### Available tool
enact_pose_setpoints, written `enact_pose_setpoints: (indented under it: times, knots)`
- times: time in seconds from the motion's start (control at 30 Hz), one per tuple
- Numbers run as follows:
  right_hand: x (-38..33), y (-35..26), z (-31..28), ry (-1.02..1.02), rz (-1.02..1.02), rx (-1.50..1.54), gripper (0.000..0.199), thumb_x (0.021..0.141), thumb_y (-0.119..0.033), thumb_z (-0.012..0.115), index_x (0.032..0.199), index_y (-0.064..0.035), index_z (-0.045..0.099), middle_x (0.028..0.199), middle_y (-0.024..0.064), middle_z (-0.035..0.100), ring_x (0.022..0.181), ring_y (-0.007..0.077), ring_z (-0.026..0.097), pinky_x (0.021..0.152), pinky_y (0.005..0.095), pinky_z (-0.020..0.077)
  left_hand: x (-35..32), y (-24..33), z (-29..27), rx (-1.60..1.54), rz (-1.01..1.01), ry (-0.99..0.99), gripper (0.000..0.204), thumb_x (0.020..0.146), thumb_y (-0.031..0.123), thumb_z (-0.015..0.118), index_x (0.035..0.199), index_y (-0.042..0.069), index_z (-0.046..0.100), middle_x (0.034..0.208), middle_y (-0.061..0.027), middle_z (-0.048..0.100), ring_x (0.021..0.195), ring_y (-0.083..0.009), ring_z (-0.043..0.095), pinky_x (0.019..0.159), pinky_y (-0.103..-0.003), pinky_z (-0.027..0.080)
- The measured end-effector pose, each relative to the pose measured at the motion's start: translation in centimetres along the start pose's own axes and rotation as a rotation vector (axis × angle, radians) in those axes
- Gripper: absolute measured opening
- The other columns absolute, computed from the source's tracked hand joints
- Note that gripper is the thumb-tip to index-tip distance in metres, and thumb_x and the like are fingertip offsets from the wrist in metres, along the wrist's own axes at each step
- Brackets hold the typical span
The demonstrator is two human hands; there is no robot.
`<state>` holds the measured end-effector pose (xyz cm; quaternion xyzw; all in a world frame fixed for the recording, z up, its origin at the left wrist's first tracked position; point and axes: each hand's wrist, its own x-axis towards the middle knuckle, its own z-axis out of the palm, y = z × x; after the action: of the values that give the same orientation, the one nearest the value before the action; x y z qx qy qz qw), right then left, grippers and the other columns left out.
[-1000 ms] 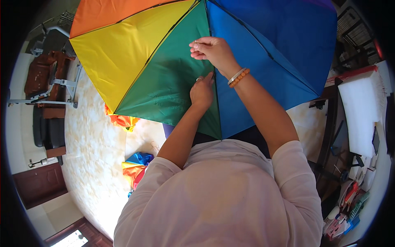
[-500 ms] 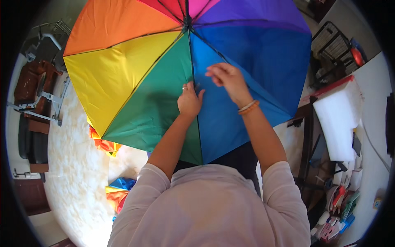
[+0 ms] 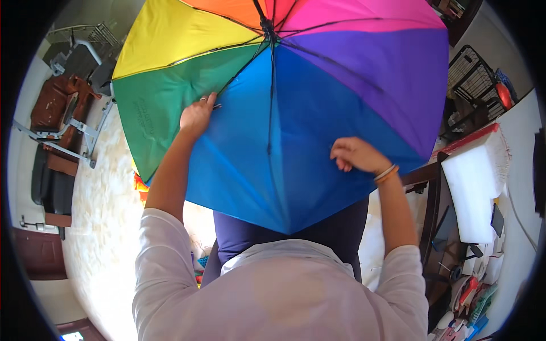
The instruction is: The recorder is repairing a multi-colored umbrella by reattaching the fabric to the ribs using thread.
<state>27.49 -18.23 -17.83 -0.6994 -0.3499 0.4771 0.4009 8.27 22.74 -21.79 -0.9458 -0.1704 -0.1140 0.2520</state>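
An open rainbow umbrella (image 3: 318, 187) lies spread over my lap, its inside with the black ribs and hub (image 3: 267, 25) facing me. My left hand (image 3: 197, 116) is closed at the black rib (image 3: 239, 74) between the green and light blue panels. A small dark, shiny thing sticks out by its fingertips; its kind is too small to tell. Over the dark blue panel hovers my right hand (image 3: 359, 155), its fingers curled together and an orange band on its wrist. Whatever those fingers hold, if anything, cannot be made out.
Bright multicoloured fabric (image 3: 140, 187) lies on the floor left of the umbrella. Further left stands exercise equipment with a brown seat (image 3: 54, 108). To the right are a dark wooden table (image 3: 435, 193), a white foam block (image 3: 472, 187), a black wire cage (image 3: 466, 79) and piled small items.
The umbrella has turned clockwise, bringing the dark blue panel to the front. My left hand has moved left with the rib; my right hand has moved right and nearer to me.
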Motion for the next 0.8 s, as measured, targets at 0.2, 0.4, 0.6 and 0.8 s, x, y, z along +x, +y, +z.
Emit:
enact_pose_setpoints:
  times: [0.2, 0.4, 0.6, 0.8]
  knots:
    - [1.7, 4.4, 5.0, -0.013, -0.169, 0.311, 0.014, 0.093, -0.009, 0.047, 0.089, -0.0013, 0.058, 0.067, 0.0036, 0.056, 0.056, 0.0087, 0.049, 0.055, 0.0193, 0.0417, -2.9, 13.6, -7.0, -0.412, -0.299, -0.217, 0.049, 0.085, 0.051, 0.057, 0.090, 0.003, 0.059, 0.077, -0.0151, 0.063, 0.061, -0.0327, 0.063, 0.054, -0.040, 0.051]
    - [1.7, 4.7, 4.6, 0.065, -0.184, 0.448, 0.013, 0.093, -0.008, 0.046, 0.092, -0.0014, 0.057, 0.066, 0.0031, 0.054, 0.057, 0.0085, 0.048, 0.056, 0.0196, 0.0413, -5.8, 21.8, -5.2, -0.779, -0.438, -0.289, 0.028, 0.079, 0.027, 0.067, 0.088, 0.004, 0.056, 0.075, -0.0165, 0.063, 0.067, -0.0378, 0.063, 0.060, -0.046, 0.050]
    - [1.4, 5.1, 4.5, 0.047, -0.184, 0.290, 0.012, 0.092, -0.006, 0.046, 0.096, -0.0019, 0.057, 0.066, 0.0031, 0.055, 0.057, 0.0090, 0.049, 0.056, 0.0203, 0.0419, -5.9, 21.4, -3.9, -1.007, -0.511, -0.190, 0.026, 0.080, 0.026, 0.066, 0.088, 0.003, 0.057, 0.075, -0.0158, 0.064, 0.070, -0.0374, 0.063, 0.062, -0.045, 0.050]
    - [3.1, 3.4, 3.7, 0.128, -0.155, -0.017, 0.011, 0.089, -0.002, 0.048, 0.096, -0.0025, 0.057, 0.066, 0.0042, 0.057, 0.057, 0.0104, 0.051, 0.056, 0.0216, 0.0423, -3.4, 17.2, -7.4, -0.913, -0.281, -0.427, 0.024, 0.083, 0.025, 0.064, 0.083, 0.000, 0.063, 0.079, -0.0171, 0.066, 0.074, -0.0389, 0.063, 0.064, -0.045, 0.049]
